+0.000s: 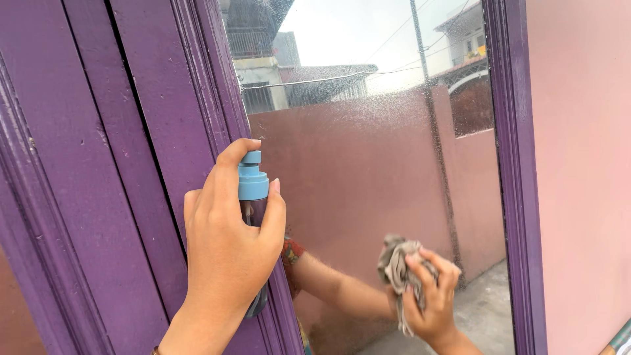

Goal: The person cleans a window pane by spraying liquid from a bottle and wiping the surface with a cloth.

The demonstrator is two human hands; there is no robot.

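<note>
My left hand (223,250) grips a small spray bottle (252,181) with a light blue cap, forefinger curled over the nozzle, which faces the window glass (368,164). Fine droplets speckle the upper pane. My right hand (430,306) holds a crumpled grey cloth (396,260) pressed against the lower part of the glass. The pane mirrors my forearm, a reddish wall, rooftops and sky.
A purple wooden window frame (131,131) fills the left side, and a narrower purple upright (519,164) borders the glass on the right. A pink wall (582,164) lies beyond it. A striped edge shows at the bottom right corner.
</note>
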